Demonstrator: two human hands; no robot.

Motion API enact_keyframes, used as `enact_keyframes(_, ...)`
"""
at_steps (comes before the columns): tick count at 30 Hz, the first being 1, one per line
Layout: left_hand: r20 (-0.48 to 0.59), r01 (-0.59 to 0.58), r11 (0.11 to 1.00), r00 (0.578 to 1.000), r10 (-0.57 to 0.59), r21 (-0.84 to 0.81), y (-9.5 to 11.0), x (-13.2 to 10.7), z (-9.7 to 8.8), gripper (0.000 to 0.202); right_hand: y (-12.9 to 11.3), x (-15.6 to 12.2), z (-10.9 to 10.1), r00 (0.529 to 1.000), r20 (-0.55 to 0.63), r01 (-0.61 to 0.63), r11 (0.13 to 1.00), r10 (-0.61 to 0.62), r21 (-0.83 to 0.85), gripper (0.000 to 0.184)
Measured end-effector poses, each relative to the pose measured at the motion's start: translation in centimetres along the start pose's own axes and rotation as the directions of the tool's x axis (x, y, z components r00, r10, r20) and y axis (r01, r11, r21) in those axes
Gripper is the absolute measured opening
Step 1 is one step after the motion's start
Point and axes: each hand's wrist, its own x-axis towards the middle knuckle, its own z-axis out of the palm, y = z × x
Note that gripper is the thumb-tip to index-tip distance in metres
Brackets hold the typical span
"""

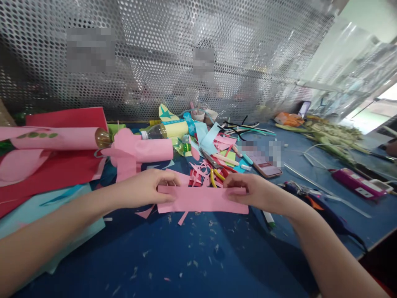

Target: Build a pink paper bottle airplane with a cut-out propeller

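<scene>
Silver perforated metal panel (149, 62): upright, well beyond the left hand (161, 188) and the right hand (246, 189).
Blue worktop (173, 260): under and around both hands.
Flat red paper sheet (71, 176): left of the left hand, farther from the person.
Light blue paper sheets (29, 213): under the left forearm.
Heap of green leafy strips (335, 132): well beyond the right hand, to its right.
Pink paper-wrapped cylinder (58, 138): left of the left hand and beyond it.
Strip of pink paper (203, 200): stretched level between the hands; whether its lower edge touches the worktop cannot be told.
Left hand: pinching the strip's left end, thumb on the near face, fingers curled over the upper edge.
Right hand: pinching the right end in the same way.
Dark blue glue gun with orange trigger (331, 217): right of the right hand.
Purple box-shaped device (347, 180): farther right of that hand.
Phone (273, 167): just beyond the right hand.
Scissors with yellow and red handles (212, 177): between the hands, behind the strip.
Pink paper shreds (198, 169): beside the scissors, between the hands.
</scene>
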Motion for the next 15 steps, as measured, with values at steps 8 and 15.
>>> enact_keyframes(8,0.15,0.028,0.989,0.989,-0.006,-0.144,-0.7,-0.8,-1.4,0.03,-0.4,-1.0,-1.2,0.998,0.053,0.023,0.997,-0.027,0.078,0.021)
enact_keyframes(15,0.205,0.042,0.994,0.977,-0.061,0.096,0.0,-2.0,-1.8,0.055,-1.6,-1.4,-0.6,0.955,0.294,-0.064,0.996,0.043,0.064,0.018)
